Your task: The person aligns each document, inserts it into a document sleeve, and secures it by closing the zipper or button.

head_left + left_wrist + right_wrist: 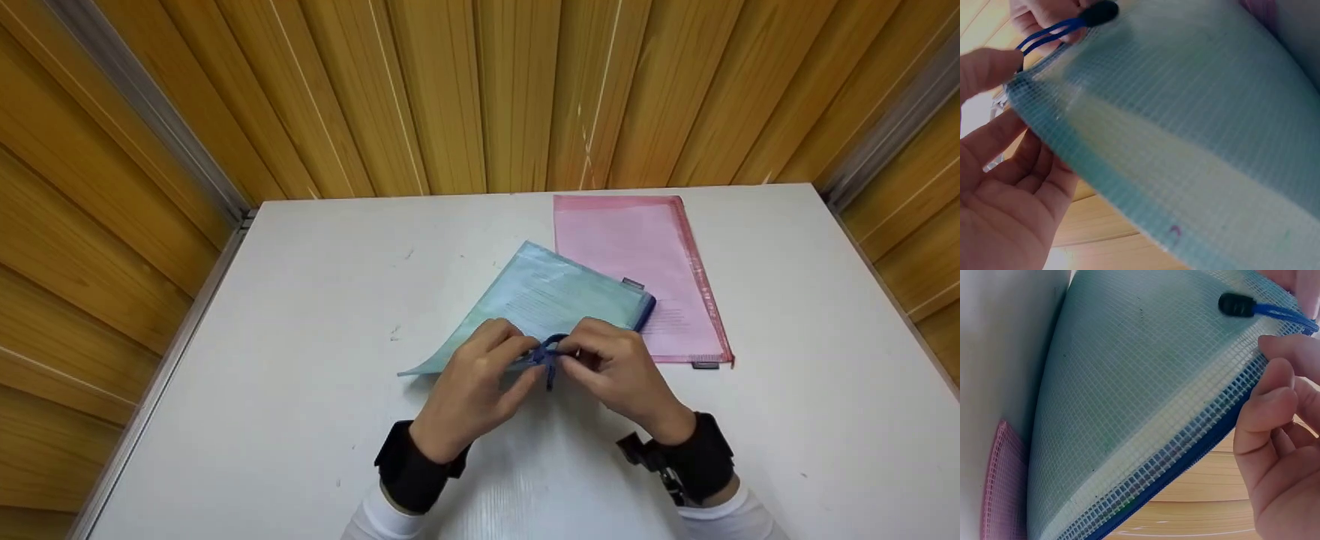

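Note:
A light blue-green mesh zipper pouch (pixel 555 292) is tilted up off the white table at its near corner, between the hands. Its dark blue zipper (pixel 1185 464) runs along one edge, and a blue cord pull (pixel 1280 312) with a black end (pixel 1235 305) hangs from the corner. The left hand (pixel 480 375) pinches the pouch corner, thumb on one side and fingers on the other. Close by, the right hand (pixel 619 367) pinches the corner's zipper edge between thumb and curled index finger. Printed lines show faintly on the pouch.
A pink mesh zipper pouch (pixel 622 240) lies flat on the white table (pixel 315 322), partly covered by the blue-green one. Wood-patterned panels (pixel 517 90) stand behind the table and at both sides. Black straps (pixel 416 465) circle both wrists.

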`<state>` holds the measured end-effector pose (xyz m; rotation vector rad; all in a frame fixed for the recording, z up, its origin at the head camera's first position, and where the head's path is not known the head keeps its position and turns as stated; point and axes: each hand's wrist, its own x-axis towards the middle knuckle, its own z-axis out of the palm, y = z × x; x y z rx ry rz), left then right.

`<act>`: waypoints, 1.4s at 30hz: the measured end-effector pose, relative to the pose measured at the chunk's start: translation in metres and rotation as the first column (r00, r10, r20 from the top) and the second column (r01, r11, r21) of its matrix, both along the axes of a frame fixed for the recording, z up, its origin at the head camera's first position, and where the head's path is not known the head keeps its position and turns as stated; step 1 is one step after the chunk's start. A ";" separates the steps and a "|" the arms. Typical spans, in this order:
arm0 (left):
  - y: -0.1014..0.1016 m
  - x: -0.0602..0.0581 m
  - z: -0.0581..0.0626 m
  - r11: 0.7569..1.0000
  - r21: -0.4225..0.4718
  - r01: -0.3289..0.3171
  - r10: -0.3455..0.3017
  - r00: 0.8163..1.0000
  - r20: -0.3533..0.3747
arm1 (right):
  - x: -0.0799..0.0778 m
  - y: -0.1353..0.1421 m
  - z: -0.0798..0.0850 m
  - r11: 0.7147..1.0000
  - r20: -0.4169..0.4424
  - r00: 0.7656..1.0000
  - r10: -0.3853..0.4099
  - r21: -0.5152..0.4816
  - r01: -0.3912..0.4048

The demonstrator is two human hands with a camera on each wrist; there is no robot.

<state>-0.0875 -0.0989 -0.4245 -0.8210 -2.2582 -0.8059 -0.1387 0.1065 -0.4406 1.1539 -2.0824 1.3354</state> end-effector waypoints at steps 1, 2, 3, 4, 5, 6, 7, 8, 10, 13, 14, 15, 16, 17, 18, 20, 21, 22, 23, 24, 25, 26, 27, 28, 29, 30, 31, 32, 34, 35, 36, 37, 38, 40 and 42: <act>0.001 0.000 -0.001 1.000 0.006 -0.005 0.005 1.000 -0.012 | 0.000 0.001 0.000 1.000 0.001 1.000 0.005 -0.005 -0.005; 0.002 -0.001 -0.001 1.000 0.013 -0.008 0.008 1.000 -0.020 | -0.001 0.001 -0.001 1.000 0.001 1.000 0.010 -0.008 -0.010; 0.002 -0.001 -0.002 1.000 0.021 -0.009 0.009 1.000 -0.027 | -0.001 0.001 -0.001 1.000 0.001 1.000 0.012 -0.010 -0.012; 0.003 -0.001 -0.002 1.000 0.028 -0.010 0.011 0.999 -0.035 | -0.001 0.002 -0.001 1.000 0.004 1.000 0.012 -0.009 -0.012; 0.003 -0.001 -0.002 0.999 0.034 -0.009 0.010 0.999 -0.042 | -0.001 0.002 0.000 1.000 0.005 1.000 0.009 -0.005 -0.009; 0.003 -0.002 -0.003 0.999 0.039 -0.008 0.010 0.999 -0.049 | -0.001 0.002 0.000 1.000 0.005 1.000 0.006 0.001 -0.006; 0.004 -0.002 -0.003 0.999 0.043 -0.007 0.009 0.998 -0.056 | -0.001 0.002 0.000 1.000 0.005 1.000 0.004 0.006 -0.004; 0.004 -0.002 -0.003 0.999 0.045 -0.006 0.008 0.998 -0.064 | -0.001 0.002 0.000 1.000 0.009 1.000 0.004 0.011 -0.004; 0.005 -0.003 -0.004 0.999 0.048 -0.004 0.008 0.997 -0.078 | 0.000 0.003 0.002 1.000 0.016 1.000 0.005 0.024 -0.005; 0.006 -0.005 -0.006 0.999 0.053 -0.002 0.007 0.995 -0.097 | 0.002 0.005 0.006 1.000 0.013 1.000 0.011 0.025 -0.011; 0.006 -0.005 -0.006 0.998 0.057 -0.002 0.008 0.995 -0.102 | 0.003 0.005 0.009 1.000 0.011 1.000 0.008 0.026 -0.008; 0.006 -0.005 -0.006 0.998 0.060 -0.002 0.009 0.994 -0.105 | 0.005 0.006 0.011 1.000 0.007 1.000 0.000 0.025 0.000; 0.006 -0.005 -0.006 0.998 0.063 -0.002 0.009 0.994 -0.108 | 0.006 0.006 0.014 1.000 0.008 1.000 -0.004 0.018 0.004; 0.007 -0.005 -0.006 0.998 0.066 -0.001 0.009 0.994 -0.111 | 0.008 0.007 0.016 1.000 0.004 1.000 -0.007 0.013 0.007; 0.007 -0.005 -0.006 0.998 0.068 -0.001 0.008 0.994 -0.113 | 0.009 0.007 0.018 1.000 0.000 1.000 -0.008 0.009 0.008; 0.008 -0.005 -0.006 0.998 0.070 0.000 0.009 0.993 -0.121 | 0.012 0.006 0.021 1.000 -0.002 1.000 0.004 0.005 -0.004; 0.008 -0.004 -0.005 0.998 0.069 0.001 0.008 0.992 -0.127 | 0.013 0.006 0.021 1.000 -0.001 1.000 0.012 0.005 -0.012; 0.008 -0.005 -0.005 0.998 0.069 0.004 0.006 0.991 -0.135 | 0.014 0.005 0.021 1.000 0.000 1.000 0.023 0.007 -0.023; 0.009 -0.005 -0.005 0.998 0.068 0.006 0.004 0.989 -0.145 | 0.015 0.004 0.021 0.999 -0.003 1.000 0.031 0.012 -0.031; 0.010 -0.005 -0.005 0.998 0.067 0.009 0.001 0.988 -0.156 | 0.016 0.003 0.021 0.999 -0.003 0.999 0.037 0.018 -0.037; 0.010 -0.005 -0.006 0.998 0.065 0.011 0.000 0.986 -0.166 | 0.017 0.002 0.021 0.999 -0.007 0.999 0.036 0.028 -0.036; 0.011 -0.005 -0.006 0.998 0.063 0.015 -0.004 0.985 -0.175 | 0.018 0.002 0.020 0.999 -0.012 0.999 0.034 0.038 -0.033; 0.012 -0.005 -0.006 0.998 0.062 0.019 -0.007 0.983 -0.182 | 0.019 0.001 0.020 0.999 -0.014 1.000 0.028 0.047 -0.027; 0.012 -0.005 -0.006 0.998 0.061 0.022 -0.010 0.982 -0.186 | 0.019 0.000 0.020 0.998 -0.020 1.000 0.024 0.054 -0.023; 0.012 -0.005 -0.006 0.998 0.061 0.024 -0.012 0.982 -0.190 | 0.019 0.000 0.019 0.998 -0.026 0.999 0.019 0.061 -0.018; 0.013 -0.005 -0.005 0.998 0.061 0.027 -0.015 0.982 -0.189 | 0.020 0.000 0.019 0.998 -0.031 0.999 0.015 0.064 -0.013; 0.013 -0.005 -0.005 0.998 0.061 0.027 -0.015 0.983 -0.184 | 0.020 -0.001 0.019 0.998 -0.035 0.999 0.010 0.067 -0.008; 0.013 -0.005 -0.005 0.998 0.060 0.026 -0.015 0.984 -0.179 | 0.020 0.000 0.019 0.998 -0.033 0.999 0.010 0.063 -0.008; 0.012 -0.004 -0.004 0.998 0.059 0.023 -0.013 0.986 -0.164 | 0.019 0.000 0.019 0.999 -0.021 1.000 0.013 0.051 -0.012; 0.012 -0.004 -0.004 0.998 0.058 0.021 -0.012 0.988 -0.156 | 0.018 0.000 0.018 0.999 -0.012 1.000 0.015 0.043 -0.015; 0.012 -0.004 -0.004 0.998 0.057 0.020 -0.012 0.989 -0.147 | 0.018 0.000 0.018 0.999 -0.003 1.000 0.018 0.034 -0.018; 0.012 -0.003 -0.004 0.998 0.055 0.019 -0.011 0.990 -0.139 | 0.017 0.001 0.018 0.999 0.007 1.000 0.022 0.024 -0.022; 0.012 -0.003 -0.003 0.998 0.055 0.020 -0.012 0.991 -0.131 | 0.017 0.001 0.019 0.999 0.023 0.999 0.029 0.013 -0.030; 0.012 -0.003 -0.003 0.998 0.057 0.022 -0.015 0.993 -0.119 | 0.019 0.000 0.023 0.999 0.045 0.998 0.035 -0.002 -0.035; 0.011 -0.003 -0.004 0.998 0.059 0.023 -0.016 0.993 -0.116 | 0.024 -0.002 0.032 0.999 0.076 0.996 0.048 -0.016 -0.047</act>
